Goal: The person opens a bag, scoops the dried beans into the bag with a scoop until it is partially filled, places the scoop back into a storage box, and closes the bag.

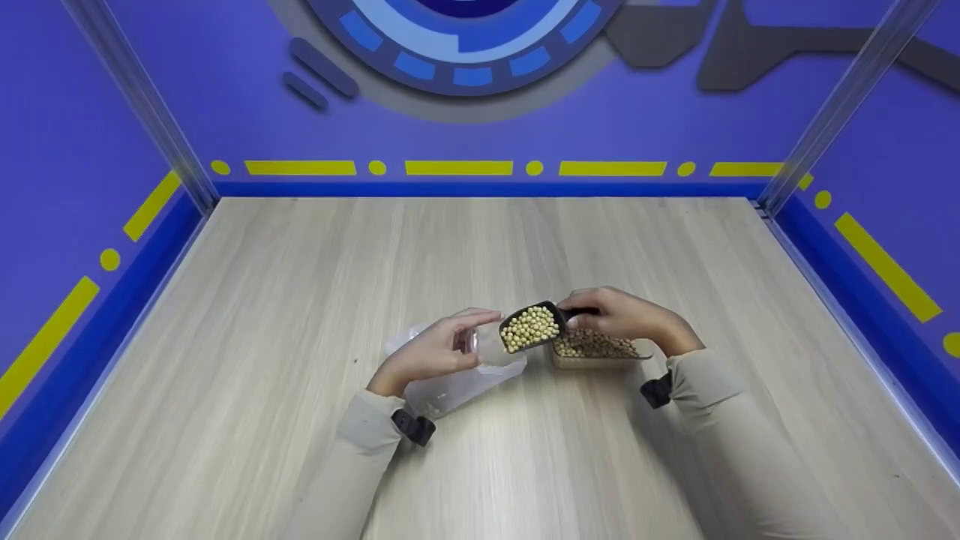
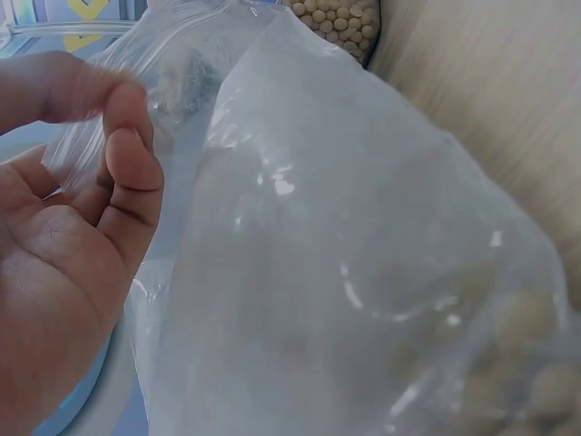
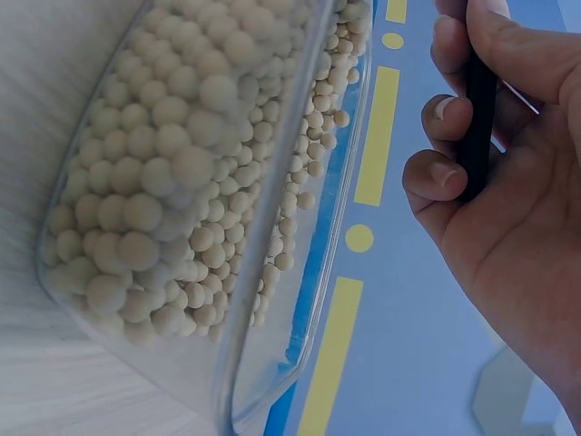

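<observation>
My right hand (image 1: 622, 313) grips the black handle of a scoop (image 1: 579, 311), which is heaped with round yellowish beans (image 1: 529, 328). In the right wrist view the fingers curl round that handle (image 3: 478, 118). To the left, my left hand (image 1: 431, 351) holds the mouth of a clear zip bag (image 1: 465, 388), thumb and fingertips at its edge. The scoop's front end is right by the bag's mouth. Several similar beans (image 2: 526, 363) show through the bag's lower part in the left wrist view. Below the right hand stands a clear plastic container (image 1: 600, 363) of beans.
The container's bean pile (image 3: 154, 182) slopes down toward one end in the right wrist view. All this is on a light wood table (image 1: 300, 300). Blue panels (image 1: 480, 139) with yellow marks enclose the back and both sides.
</observation>
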The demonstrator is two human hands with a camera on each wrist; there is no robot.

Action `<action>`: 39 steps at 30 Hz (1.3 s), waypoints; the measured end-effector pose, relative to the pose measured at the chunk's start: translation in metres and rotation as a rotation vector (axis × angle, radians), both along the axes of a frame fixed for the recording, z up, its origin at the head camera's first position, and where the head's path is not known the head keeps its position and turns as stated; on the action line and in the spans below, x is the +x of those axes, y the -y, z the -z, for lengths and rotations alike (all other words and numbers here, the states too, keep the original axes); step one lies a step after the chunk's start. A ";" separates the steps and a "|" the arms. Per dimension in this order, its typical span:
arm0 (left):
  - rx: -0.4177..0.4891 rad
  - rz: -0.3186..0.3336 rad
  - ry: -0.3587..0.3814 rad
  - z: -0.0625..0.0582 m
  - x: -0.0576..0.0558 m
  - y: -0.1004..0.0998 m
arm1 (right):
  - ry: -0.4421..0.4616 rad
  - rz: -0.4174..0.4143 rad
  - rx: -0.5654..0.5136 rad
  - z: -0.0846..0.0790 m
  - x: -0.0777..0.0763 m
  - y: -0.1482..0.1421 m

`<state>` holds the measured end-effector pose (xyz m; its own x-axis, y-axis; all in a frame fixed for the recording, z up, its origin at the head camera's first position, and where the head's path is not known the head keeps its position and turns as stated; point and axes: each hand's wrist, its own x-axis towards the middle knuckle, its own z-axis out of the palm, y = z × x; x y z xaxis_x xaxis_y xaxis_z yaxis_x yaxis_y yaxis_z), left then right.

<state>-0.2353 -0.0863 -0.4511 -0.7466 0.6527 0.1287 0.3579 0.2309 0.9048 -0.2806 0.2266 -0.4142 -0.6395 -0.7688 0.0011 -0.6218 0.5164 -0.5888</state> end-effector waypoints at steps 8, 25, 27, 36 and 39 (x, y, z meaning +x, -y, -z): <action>-0.008 0.000 -0.017 -0.001 0.000 0.000 | -0.009 0.003 0.006 -0.001 0.000 0.001; -0.003 0.023 -0.003 -0.001 0.000 0.000 | -0.032 -0.010 0.030 -0.002 -0.002 0.002; -0.003 0.023 -0.004 -0.001 0.001 0.000 | -0.025 -0.008 0.038 -0.002 -0.002 0.003; -0.014 0.014 -0.016 0.000 0.000 0.000 | -0.027 -0.005 0.052 -0.004 0.000 0.005; -0.012 0.015 -0.013 0.001 -0.001 -0.001 | -0.034 -0.004 0.059 -0.005 0.000 0.005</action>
<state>-0.2359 -0.0857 -0.4521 -0.7348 0.6656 0.1302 0.3728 0.2361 0.8974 -0.2807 0.2211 -0.4096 -0.6366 -0.7708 -0.0221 -0.6433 0.5467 -0.5360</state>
